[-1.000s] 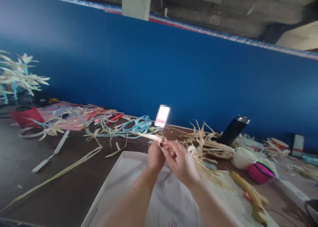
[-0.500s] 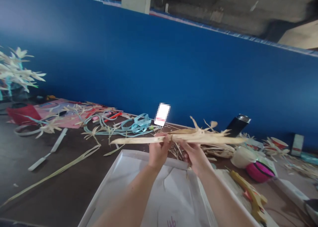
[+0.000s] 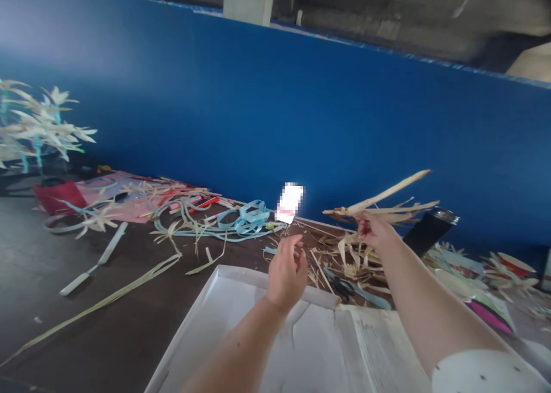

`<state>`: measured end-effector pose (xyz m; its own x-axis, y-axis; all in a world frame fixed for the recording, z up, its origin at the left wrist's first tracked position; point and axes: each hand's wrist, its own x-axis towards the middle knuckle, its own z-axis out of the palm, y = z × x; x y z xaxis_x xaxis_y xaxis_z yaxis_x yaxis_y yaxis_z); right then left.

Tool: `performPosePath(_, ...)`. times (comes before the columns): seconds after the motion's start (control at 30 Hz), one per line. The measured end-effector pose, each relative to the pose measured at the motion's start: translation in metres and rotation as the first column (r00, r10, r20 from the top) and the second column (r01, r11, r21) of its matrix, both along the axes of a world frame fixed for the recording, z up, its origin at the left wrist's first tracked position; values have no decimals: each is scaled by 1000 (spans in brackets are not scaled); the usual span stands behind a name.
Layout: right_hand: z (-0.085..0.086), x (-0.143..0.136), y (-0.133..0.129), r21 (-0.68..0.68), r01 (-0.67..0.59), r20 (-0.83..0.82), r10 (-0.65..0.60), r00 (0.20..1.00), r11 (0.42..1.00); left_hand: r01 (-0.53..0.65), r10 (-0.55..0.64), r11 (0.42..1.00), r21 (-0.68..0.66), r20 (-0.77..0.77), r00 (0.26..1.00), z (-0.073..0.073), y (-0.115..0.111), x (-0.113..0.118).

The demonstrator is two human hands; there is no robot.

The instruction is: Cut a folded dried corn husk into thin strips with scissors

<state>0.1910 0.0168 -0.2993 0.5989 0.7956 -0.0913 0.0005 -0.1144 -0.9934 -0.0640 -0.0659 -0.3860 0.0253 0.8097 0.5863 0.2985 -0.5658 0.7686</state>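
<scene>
My right hand (image 3: 373,230) is closed around the base of a pale dried husk (image 3: 385,193), which I hold up over a heap of husk strips (image 3: 357,261). Its long pointed strips spread to the upper right, close to a dark flask (image 3: 431,229). Nothing shows in my left hand (image 3: 288,272), whose fingers are loosely curled and a little apart, above the far rim of a white box lid (image 3: 241,273). Between the two hands, dark-handled scissors (image 3: 342,287) lie among the scraps on the table.
A phone (image 3: 290,202) leans against the blue wall (image 3: 241,112). Coiled light-blue ribbon (image 3: 252,216) lies to its left. Husk flowers (image 3: 47,123) stand at the far left beside a red container (image 3: 60,197). Pale bowls and a pink item (image 3: 491,315) sit at the right.
Both hands were together on the husk above the lid. My left hand has let go, while my right hand has carried the husk right and forward over the heap. The view has shifted slightly.
</scene>
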Motion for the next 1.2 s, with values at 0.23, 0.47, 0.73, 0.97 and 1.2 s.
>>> performPosePath(0.23,-54,9,5,-236,-46,431,147,890,971,20,-15,999,50,-112,994,-1,-3,1)
performPosePath(0.47,-55,-8,13,-432,-100,821,436,369,897,33,-27,999,30,-176,984,2,-4,1)
performPosePath(0.73,-70,-25,15,-467,66,882,470,-40,882,52,-41,997,52,-196,980,1,-5,1)
performPosePath(0.97,-59,-25,9,-409,120,895,423,-138,905,-61,64,998,25,-142,988,1,0,-1)
performPosePath(1.2,0,-19,8,-104,160,988,83,134,982,-105,103,994,-15,-100,990,1,2,-2)
